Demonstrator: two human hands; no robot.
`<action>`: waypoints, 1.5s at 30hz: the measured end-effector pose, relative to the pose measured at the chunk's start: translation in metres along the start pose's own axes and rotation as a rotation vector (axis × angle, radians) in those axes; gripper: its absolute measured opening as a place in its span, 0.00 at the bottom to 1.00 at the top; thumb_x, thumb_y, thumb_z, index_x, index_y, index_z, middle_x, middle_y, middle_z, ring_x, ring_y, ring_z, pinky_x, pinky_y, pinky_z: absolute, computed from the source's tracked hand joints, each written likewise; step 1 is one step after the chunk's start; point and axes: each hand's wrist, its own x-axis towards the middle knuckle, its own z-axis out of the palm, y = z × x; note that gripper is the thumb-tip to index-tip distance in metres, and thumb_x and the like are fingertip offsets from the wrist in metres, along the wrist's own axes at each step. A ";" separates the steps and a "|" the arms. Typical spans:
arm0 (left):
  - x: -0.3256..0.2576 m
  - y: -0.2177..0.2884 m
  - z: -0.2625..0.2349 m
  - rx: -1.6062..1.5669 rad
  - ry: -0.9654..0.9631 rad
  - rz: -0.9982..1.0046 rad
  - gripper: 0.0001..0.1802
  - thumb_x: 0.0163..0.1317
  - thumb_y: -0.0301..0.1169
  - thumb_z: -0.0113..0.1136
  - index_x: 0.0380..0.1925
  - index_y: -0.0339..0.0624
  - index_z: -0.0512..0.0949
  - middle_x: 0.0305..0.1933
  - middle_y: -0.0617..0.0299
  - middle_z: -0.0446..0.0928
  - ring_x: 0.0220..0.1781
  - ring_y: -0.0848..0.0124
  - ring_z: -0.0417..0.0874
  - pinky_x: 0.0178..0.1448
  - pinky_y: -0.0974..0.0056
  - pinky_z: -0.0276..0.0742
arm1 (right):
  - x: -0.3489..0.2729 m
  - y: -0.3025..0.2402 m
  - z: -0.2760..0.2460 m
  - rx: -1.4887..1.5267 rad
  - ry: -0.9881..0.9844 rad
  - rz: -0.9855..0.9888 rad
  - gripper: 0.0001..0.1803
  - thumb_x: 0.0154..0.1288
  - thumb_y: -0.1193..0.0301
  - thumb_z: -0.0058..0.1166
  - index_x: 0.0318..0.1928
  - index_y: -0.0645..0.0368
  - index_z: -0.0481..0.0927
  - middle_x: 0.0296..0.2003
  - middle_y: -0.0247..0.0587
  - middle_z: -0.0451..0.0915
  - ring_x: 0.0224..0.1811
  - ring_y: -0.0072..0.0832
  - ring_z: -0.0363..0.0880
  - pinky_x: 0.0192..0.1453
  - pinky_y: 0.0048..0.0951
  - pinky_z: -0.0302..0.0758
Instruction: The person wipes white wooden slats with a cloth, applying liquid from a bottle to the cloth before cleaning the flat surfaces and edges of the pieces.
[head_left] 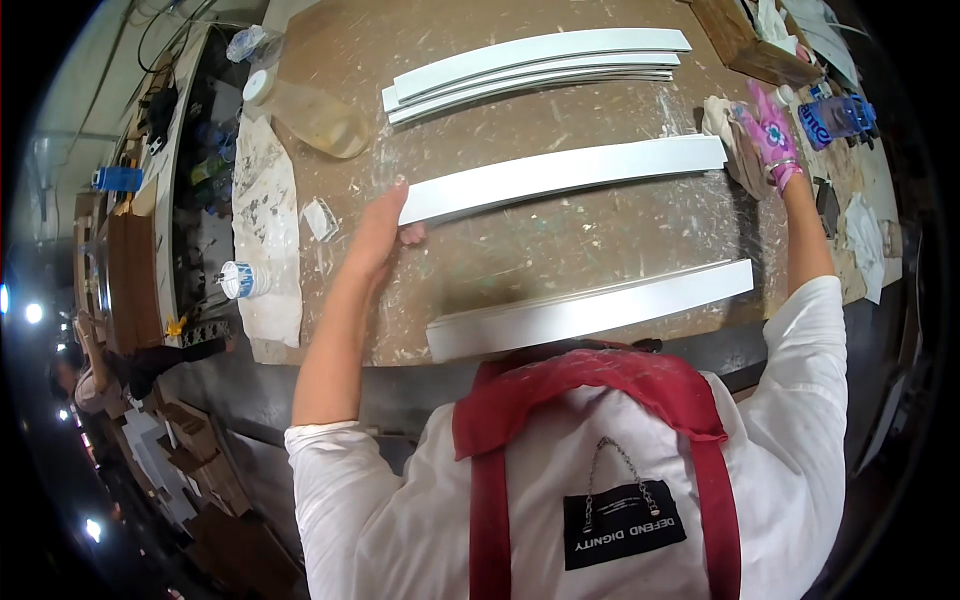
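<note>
A long white slat (560, 178) lies crosswise in front of me, in the middle of the worktable. At its left end my left hand (385, 222) is closed around it, thumb on top and fingertips showing below the near edge. My right hand (771, 142) wears a pink flowered glove and holds a crumpled beige rag (737, 150) beside the slat's right end. The rag partly hides the fingers. Farther off lies a stack of white slats (540, 62). Another group of white slats (590, 310) rests along the near edge, close to my body.
The brown worktable (470, 120) is paint-spattered. A cloudy plastic jug (325, 125) and a small paint-smeared tub (243, 280) stand at left. At right are a water bottle (838, 120) and a wooden box (755, 45). Another person (100, 375) is far left.
</note>
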 end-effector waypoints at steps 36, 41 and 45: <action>0.024 0.105 0.126 -0.292 -0.128 0.406 0.17 0.67 0.31 0.54 0.54 0.42 0.68 0.45 0.63 0.76 0.41 0.75 0.77 0.43 0.70 0.75 | 0.000 -0.247 0.010 1.057 -0.021 -0.354 0.18 0.70 0.69 0.47 0.57 0.61 0.71 0.54 0.39 0.76 0.55 0.27 0.74 0.62 0.30 0.71; 0.025 0.096 0.094 -0.712 -0.146 0.234 0.10 0.70 0.32 0.50 0.47 0.43 0.71 0.44 0.63 0.76 0.44 0.73 0.79 0.47 0.64 0.78 | -0.014 -0.235 0.013 1.698 -0.052 0.058 0.15 0.72 0.69 0.44 0.54 0.61 0.73 0.48 0.38 0.78 0.50 0.26 0.77 0.55 0.32 0.76; 0.000 0.106 0.106 -0.340 -0.203 0.338 0.30 0.63 0.35 0.59 0.62 0.39 0.60 0.55 0.57 0.72 0.57 0.71 0.72 0.60 0.62 0.70 | -0.025 -0.297 -0.024 1.702 0.000 -0.047 0.13 0.68 0.67 0.51 0.49 0.60 0.77 0.43 0.38 0.80 0.43 0.28 0.79 0.50 0.31 0.77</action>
